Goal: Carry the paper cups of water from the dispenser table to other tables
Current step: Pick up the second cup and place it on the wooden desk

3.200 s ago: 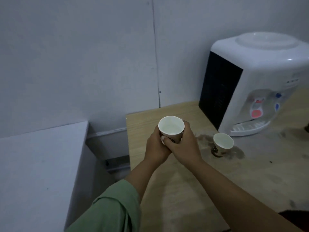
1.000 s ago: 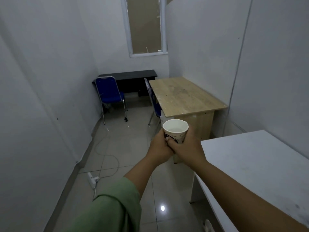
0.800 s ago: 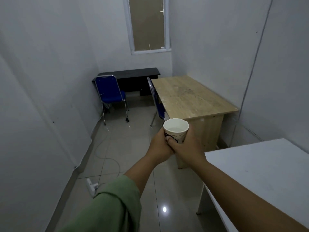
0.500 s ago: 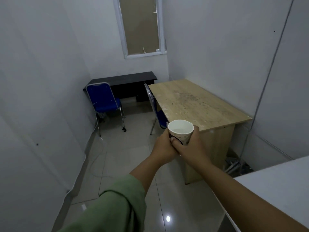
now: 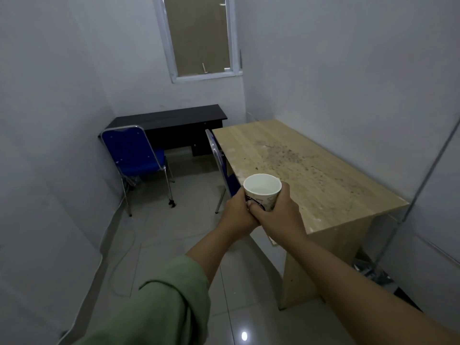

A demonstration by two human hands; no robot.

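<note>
A white paper cup [image 5: 261, 189] with a printed pattern holds water and stays upright at chest height. My left hand [image 5: 236, 215] and my right hand [image 5: 280, 214] both wrap around its lower half, fingers overlapping in front. The cup hovers in the air just off the near left corner of a light wooden table [image 5: 298, 168], whose top is bare and stained. The dispenser table is out of view.
A blue chair [image 5: 134, 155] stands by the left wall, and a second blue chair [image 5: 219, 160] is tucked against the wooden table's left side. A black desk [image 5: 174, 120] sits under the window. A cable lies on the tiled floor at left. Clutter lies behind the table leg at right.
I turned away from the dispenser table with the cup in both hands and walked past the white table. The wooden table has come much closer; my grip is unchanged.
</note>
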